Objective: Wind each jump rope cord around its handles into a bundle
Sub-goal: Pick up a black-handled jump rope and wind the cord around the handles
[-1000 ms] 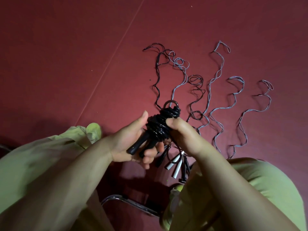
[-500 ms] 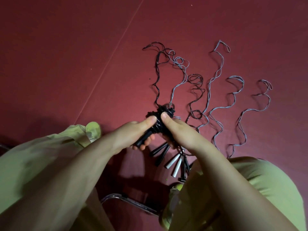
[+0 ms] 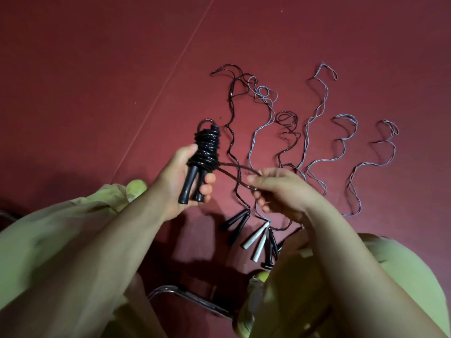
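The left hand (image 3: 181,181) grips the bundle (image 3: 206,148), its fingers curled round two smooth black handles (image 3: 192,184) that jut below glossy black coils. A loose cord (image 3: 234,173) runs from the coils to the right hand (image 3: 280,191), whose fingers pinch it. On the red floor (image 3: 97,93) lie other ropes (image 3: 317,132), wavy thin cords fanned out, their tapered black and white handles side by side near the knees (image 3: 390,276).
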